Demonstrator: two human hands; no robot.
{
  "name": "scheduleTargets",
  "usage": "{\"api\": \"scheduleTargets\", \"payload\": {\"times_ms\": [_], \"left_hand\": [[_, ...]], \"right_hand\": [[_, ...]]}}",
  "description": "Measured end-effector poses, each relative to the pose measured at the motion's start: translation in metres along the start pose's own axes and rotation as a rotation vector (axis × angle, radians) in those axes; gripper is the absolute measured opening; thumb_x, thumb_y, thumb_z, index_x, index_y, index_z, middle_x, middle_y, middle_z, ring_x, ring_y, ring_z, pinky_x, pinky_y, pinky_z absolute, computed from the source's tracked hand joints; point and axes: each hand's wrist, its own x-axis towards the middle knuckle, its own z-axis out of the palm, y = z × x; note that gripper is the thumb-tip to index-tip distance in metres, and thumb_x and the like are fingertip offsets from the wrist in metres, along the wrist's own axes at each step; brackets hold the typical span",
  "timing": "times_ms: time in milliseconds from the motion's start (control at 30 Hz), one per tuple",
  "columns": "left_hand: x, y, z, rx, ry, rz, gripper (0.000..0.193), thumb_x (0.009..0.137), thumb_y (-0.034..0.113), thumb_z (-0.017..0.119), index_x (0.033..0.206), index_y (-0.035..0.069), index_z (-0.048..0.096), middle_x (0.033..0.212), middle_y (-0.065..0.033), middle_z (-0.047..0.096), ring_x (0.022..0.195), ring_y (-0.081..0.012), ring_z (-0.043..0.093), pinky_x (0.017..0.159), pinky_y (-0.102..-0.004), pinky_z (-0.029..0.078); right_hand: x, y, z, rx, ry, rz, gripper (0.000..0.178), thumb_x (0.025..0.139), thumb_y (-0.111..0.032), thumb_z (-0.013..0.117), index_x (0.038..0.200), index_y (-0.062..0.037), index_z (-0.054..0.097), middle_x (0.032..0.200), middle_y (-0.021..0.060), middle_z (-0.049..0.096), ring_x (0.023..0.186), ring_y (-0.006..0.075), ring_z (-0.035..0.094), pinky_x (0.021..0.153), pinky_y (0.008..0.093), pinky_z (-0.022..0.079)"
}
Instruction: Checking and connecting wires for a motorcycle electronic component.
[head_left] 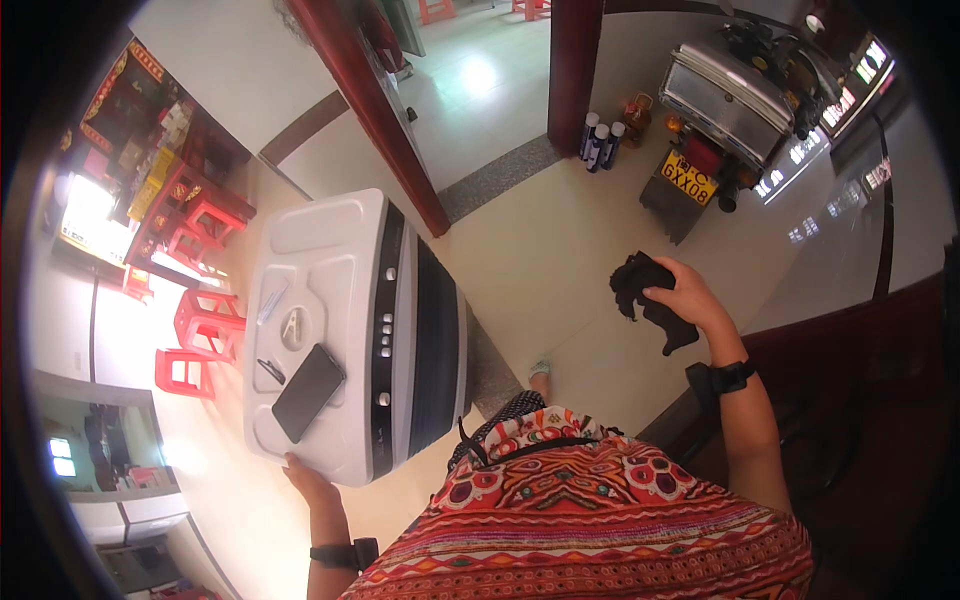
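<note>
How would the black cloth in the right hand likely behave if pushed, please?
The black cloth is probably floppy, since one end trails from the right hand. It seems light, held one-handed, and unlikely to roll, being crumpled.

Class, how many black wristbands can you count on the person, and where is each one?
2. The left wristband is near the picture's lower edge, below the left hand; the right wristband is below the right hand, which holds black cloth. No others show.

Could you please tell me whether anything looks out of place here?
Yes: a motorbike stands indoors, which seems an unusual parking spot. A phone also lies askew on top of the white appliance. I see no spill.
</note>
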Motion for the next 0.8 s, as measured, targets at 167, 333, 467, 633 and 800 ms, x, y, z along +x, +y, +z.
{"api": "scheduleTargets", "payload": {"times_ms": [167, 333, 467, 633, 800], "left_hand": [[-0.011, 0.012, 0.004, 0.095, 0.054, 0.005, 0.069, 0.100, 0.039, 0.043, 0.143, -0.013, 0.024, 0.143, -0.0274, 0.038, 0.128, -0.0351, 0.045, 0.110, -0.0416, 0.033], [-0.010, 0.023, -0.010, 0.207, -0.001, -0.012, 0.058, 0.101, 0.032, 0.040, 0.136, -0.014, 0.035, 0.132, -0.0253, 0.049, 0.118, -0.0328, 0.052, 0.104, -0.0406, 0.039], [0.036, 0.052, -0.024, 0.095, 0.078, 0.088, 0.052, 0.100, 0.031, 0.042, 0.131, -0.012, 0.043, 0.126, -0.0218, 0.054, 0.112, -0.0280, 0.054, 0.099, -0.0392, 0.042], [0.082, 0.131, -0.055, 0.118, 0.181, 0.101, 0.049, 0.101, 0.033, 0.041, 0.125, -0.009, 0.046, 0.118, -0.0198, 0.057, 0.103, -0.0285, 0.059, 0.088, -0.0397, 0.049], [0.116, 0.171, -0.092, 0.111, 0.212, 0.079, 0.047, 0.101, 0.032, 0.041, 0.130, -0.004, 0.043, 0.121, -0.0200, 0.056, 0.107, -0.0300, 0.058, 0.085, -0.0432, 0.051]], "right_hand": [[0.059, 0.023, -0.008, -0.006, -0.081, -0.049, 0.056, 0.079, -0.021, 0.076, 0.126, 0.0004, 0.055, 0.113, 0.0167, 0.065, 0.104, 0.0274, 0.062, 0.089, 0.0361, 0.049], [0.098, 0.022, -0.010, 0.070, -0.131, -0.005, 0.055, 0.078, -0.023, 0.076, 0.124, 0.0006, 0.057, 0.114, 0.0185, 0.065, 0.104, 0.0289, 0.063, 0.087, 0.0384, 0.051], [0.107, 0.002, -0.007, -0.046, -0.218, 0.026, 0.058, 0.080, -0.023, 0.074, 0.130, -0.0006, 0.054, 0.124, 0.0203, 0.060, 0.113, 0.0318, 0.060, 0.092, 0.0417, 0.049], [0.101, -0.019, -0.005, 0.054, -0.226, 0.027, 0.063, 0.081, -0.024, 0.074, 0.134, -0.0004, 0.050, 0.130, 0.0190, 0.057, 0.120, 0.0318, 0.055, 0.098, 0.0410, 0.045], [0.080, -0.014, -0.017, 0.126, -0.130, 0.086, 0.065, 0.081, -0.024, 0.075, 0.136, 0.0006, 0.048, 0.132, 0.0182, 0.055, 0.122, 0.0296, 0.053, 0.101, 0.0380, 0.042]]}}
